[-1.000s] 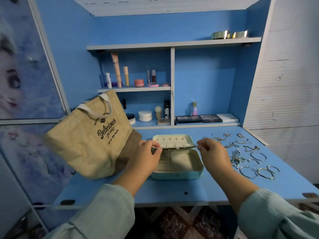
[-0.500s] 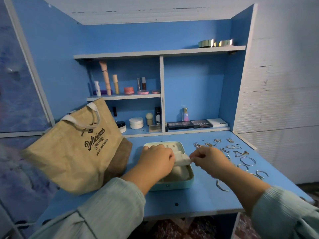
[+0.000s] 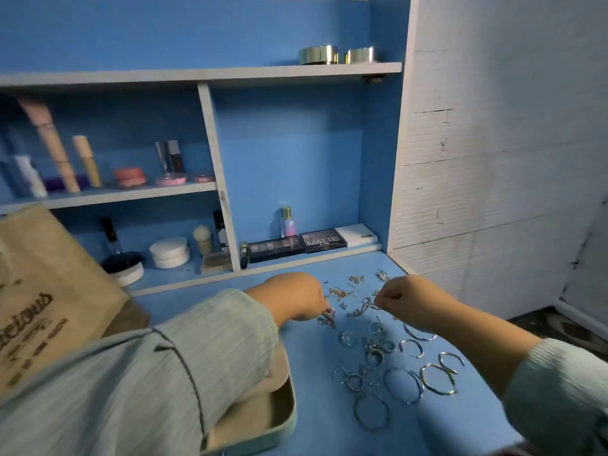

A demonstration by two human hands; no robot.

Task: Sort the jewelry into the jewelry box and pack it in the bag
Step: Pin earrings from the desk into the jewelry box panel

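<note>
Silver jewelry is spread over the right half of the blue desk point(image 3: 316, 363): several bangles point(image 3: 403, 385), rings point(image 3: 375, 352) and small chains point(image 3: 339, 292). My left hand point(image 3: 292, 299) reaches across and pinches a small silver piece point(image 3: 327, 317) with curled fingertips. My right hand point(image 3: 406, 302) is curled, its fingertips pinching the end of a thin silver chain point(image 3: 360, 309) that trails on the desk. The open mint jewelry box point(image 3: 279, 419) with beige lining lies at the front, mostly hidden under my left sleeve. The jute bag point(image 3: 49, 291) stands at the left.
Shelves behind the desk hold cosmetics: tubes point(image 3: 52, 143), compacts point(image 3: 169, 251), a small bottle point(image 3: 287, 222), eyeshadow palettes point(image 3: 322, 240). Two gold tins point(image 3: 318, 54) sit on the top shelf. A white wall point(image 3: 493, 159) bounds the right side.
Both hands left the jewelry box and moved right to the loose jewelry. The view swung right and closer, pushing the bag and box toward the left and bottom edges.
</note>
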